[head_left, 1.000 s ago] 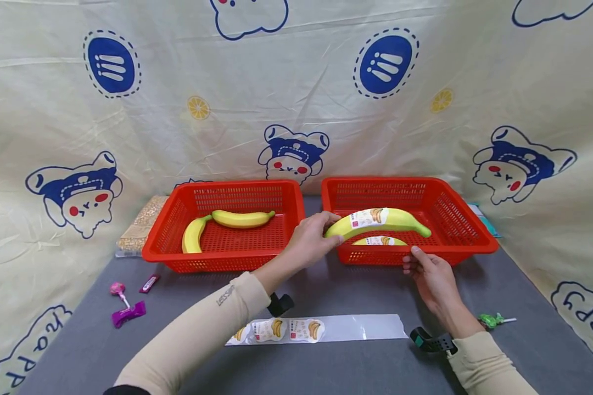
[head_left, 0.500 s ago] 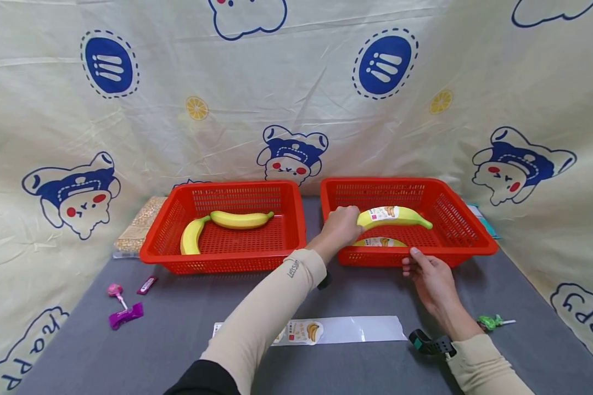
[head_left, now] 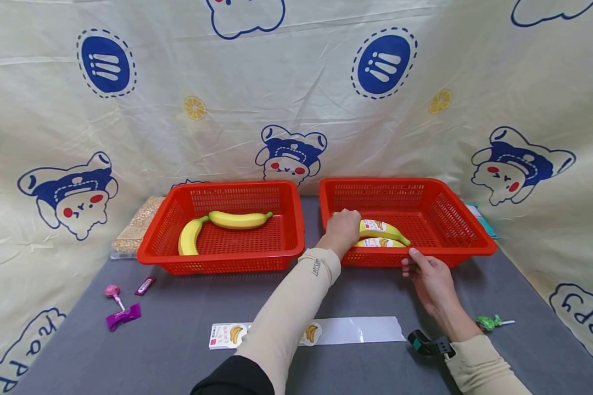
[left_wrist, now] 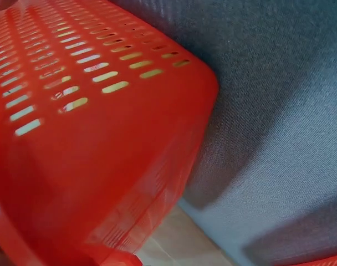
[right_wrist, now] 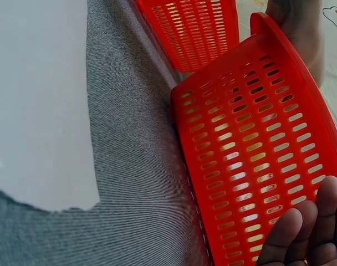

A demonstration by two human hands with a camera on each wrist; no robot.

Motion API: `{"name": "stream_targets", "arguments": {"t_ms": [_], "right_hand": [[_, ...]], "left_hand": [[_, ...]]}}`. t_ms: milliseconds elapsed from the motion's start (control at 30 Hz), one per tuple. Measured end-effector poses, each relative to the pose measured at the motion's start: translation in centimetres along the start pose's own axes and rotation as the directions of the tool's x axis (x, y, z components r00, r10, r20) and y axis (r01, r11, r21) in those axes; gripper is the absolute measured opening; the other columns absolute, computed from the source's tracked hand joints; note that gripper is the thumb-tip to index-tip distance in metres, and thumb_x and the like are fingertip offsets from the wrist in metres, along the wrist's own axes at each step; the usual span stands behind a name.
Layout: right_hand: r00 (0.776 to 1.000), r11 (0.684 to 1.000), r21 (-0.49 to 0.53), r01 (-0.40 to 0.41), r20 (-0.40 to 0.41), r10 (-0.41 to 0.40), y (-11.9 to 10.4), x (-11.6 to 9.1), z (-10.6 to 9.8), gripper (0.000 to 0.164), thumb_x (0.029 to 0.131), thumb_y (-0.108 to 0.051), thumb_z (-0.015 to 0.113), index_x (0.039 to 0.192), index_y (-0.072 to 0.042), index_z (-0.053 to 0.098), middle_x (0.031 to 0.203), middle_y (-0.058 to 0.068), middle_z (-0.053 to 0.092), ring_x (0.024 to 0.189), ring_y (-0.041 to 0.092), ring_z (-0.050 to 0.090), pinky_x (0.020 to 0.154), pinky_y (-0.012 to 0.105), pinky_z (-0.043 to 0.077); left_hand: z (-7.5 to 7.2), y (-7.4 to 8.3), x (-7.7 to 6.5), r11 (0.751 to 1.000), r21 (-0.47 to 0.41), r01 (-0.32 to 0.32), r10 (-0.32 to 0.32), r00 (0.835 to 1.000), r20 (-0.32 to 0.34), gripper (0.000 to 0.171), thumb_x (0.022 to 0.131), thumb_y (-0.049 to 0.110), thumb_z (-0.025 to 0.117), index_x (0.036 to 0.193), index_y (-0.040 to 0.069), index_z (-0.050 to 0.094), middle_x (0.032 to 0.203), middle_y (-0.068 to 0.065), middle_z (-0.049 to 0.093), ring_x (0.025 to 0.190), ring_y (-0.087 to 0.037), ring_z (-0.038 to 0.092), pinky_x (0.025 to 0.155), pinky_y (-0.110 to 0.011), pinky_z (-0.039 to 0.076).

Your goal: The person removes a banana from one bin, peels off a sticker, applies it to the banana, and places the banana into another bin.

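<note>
My left hand (head_left: 343, 229) is inside the right red basket (head_left: 449, 249), its fingers round the left end of a yellow banana (head_left: 382, 229) with a white printed label. That end is hidden behind the hand. Just in front lies a second labelled banana (head_left: 378, 242), partly hidden by the basket's front wall. At the front rim my right hand (head_left: 432, 280) pinches the edge, thumb on top and fingers (right_wrist: 304, 221) against the outer wall. In the left wrist view the basket wall (left_wrist: 113, 149) covers the bananas, which show only through the slots.
A left red basket (head_left: 227, 263) holds two unlabelled bananas (head_left: 239, 220). In front lies a label strip (head_left: 361, 330), partly under my left arm. Wrapped sweets (head_left: 123, 317) lie at left, a green lollipop (head_left: 491, 322) at right. A bag of grains (head_left: 138, 227) stands behind the left basket.
My left hand has moved right and down into the right basket, lowering the labelled banana beside the other one. The right hand has stayed at the basket's rim.
</note>
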State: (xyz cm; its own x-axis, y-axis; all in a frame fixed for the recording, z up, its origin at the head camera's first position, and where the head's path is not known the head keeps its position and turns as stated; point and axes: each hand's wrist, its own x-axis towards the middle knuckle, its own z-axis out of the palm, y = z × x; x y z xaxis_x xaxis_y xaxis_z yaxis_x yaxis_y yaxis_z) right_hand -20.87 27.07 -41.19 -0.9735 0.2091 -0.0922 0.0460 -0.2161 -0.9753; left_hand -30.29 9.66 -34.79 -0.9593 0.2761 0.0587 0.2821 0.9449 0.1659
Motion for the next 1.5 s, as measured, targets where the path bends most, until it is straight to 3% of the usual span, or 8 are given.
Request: {"name": "stream_targets", "arguments": {"t_ms": [333,467,600,833,967,1100,1267,1500], "right_hand": [[1.000,1.000,-0.001,0.006,-0.006,-0.006,0.1,0.1,0.0,0.030,0.084,-0.040,0.066,0.089,-0.010,0.070,0.074,-0.005,0.070,0.070,0.008,0.060,0.068,0.019,0.051],[1.000,1.000,0.000,-0.001,-0.011,0.001,0.1,0.1,0.0,0.028,0.084,-0.040,0.066,0.087,-0.012,0.070,0.073,-0.005,0.070,0.070,0.009,0.059,0.068,0.019,0.051],[1.000,1.000,-0.007,-0.016,-0.023,0.015,0.2,-0.1,0.1,0.027,0.083,-0.041,0.067,0.085,-0.014,0.070,0.074,-0.005,0.069,0.069,0.008,0.059,0.068,0.019,0.051],[1.000,1.000,0.012,-0.018,0.000,0.018,-0.1,-0.2,0.2,0.031,0.083,-0.042,0.066,0.090,-0.013,0.069,0.076,-0.005,0.070,0.070,0.008,0.059,0.069,0.019,0.052],[0.999,0.999,0.007,-0.042,0.019,0.042,-0.1,-0.4,0.3,0.031,0.084,-0.043,0.064,0.093,-0.013,0.068,0.077,-0.005,0.069,0.070,0.008,0.059,0.069,0.019,0.051],[0.997,0.993,-0.104,-0.055,0.043,0.059,0.2,-1.0,1.0,0.033,0.088,-0.042,0.060,0.099,-0.011,0.065,0.078,-0.006,0.067,0.072,0.008,0.058,0.070,0.019,0.051],[0.994,0.938,-0.348,0.001,0.106,0.039,0.9,-2.1,2.6,0.028,0.091,-0.038,0.059,0.099,-0.011,0.063,0.082,-0.005,0.063,0.077,0.012,0.056,0.072,0.023,0.051],[0.955,0.791,-0.595,0.141,0.292,0.049,2.1,-4.3,5.2,0.035,0.090,-0.030,0.062,0.112,-0.002,0.060,0.094,0.008,0.061,0.082,0.017,0.053,0.071,0.027,0.049]], "left_hand": [[0.6,0.4,0.6,0.994,0.107,0.021,-0.024,0.999,0.025,0.032,0.084,0.031,0.066,0.115,0.025,0.065,0.104,0.005,0.069,0.088,-0.014,0.063,0.072,-0.031,0.054],[0.4,0.0,0.2,0.999,0.046,-0.018,0.019,1.000,-0.014,0.027,0.087,0.028,0.063,0.113,0.021,0.065,0.105,0.003,0.067,0.094,-0.015,0.060,0.077,-0.031,0.053],[-0.2,-0.7,-0.9,0.991,-0.100,-0.087,0.076,0.991,-0.107,0.030,0.087,0.029,0.064,0.114,0.017,0.062,0.109,0.000,0.063,0.099,-0.014,0.056,0.085,-0.028,0.051],[-2.6,-2.6,-4.6,0.891,-0.440,-0.116,0.034,0.981,-0.189,0.034,0.085,0.029,0.068,0.117,0.021,0.061,0.113,0.004,0.060,0.100,-0.009,0.053,0.087,-0.026,0.050],[-3.1,-4.0,-6.9,0.837,-0.530,-0.135,0.021,0.976,-0.215,0.034,0.085,0.028,0.068,0.117,0.021,0.062,0.117,0.004,0.059,0.103,-0.009,0.053,0.091,-0.028,0.049],[-2.9,-5.7,-9.3,0.801,-0.568,-0.188,0.043,0.965,-0.259,0.032,0.084,0.024,0.068,0.116,0.019,0.063,0.115,0.002,0.059,0.099,-0.009,0.052,0.086,-0.024,0.049],[-2.2,-8.0,-12.3,0.773,-0.569,-0.281,0.100,0.939,-0.328,0.027,0.085,0.018,0.067,0.111,0.015,0.066,0.106,0.000,0.061,0.094,-0.013,0.053,0.080,-0.024,0.047],[-0.3,-11.0,-16.1,0.816,-0.480,-0.323,0.174,0.928,-0.328,0.016,0.083,0.012,0.068,0.098,0.017,0.070,0.094,0.003,0.062,0.089,-0.012,0.051,0.076,-0.028,0.045]]}}
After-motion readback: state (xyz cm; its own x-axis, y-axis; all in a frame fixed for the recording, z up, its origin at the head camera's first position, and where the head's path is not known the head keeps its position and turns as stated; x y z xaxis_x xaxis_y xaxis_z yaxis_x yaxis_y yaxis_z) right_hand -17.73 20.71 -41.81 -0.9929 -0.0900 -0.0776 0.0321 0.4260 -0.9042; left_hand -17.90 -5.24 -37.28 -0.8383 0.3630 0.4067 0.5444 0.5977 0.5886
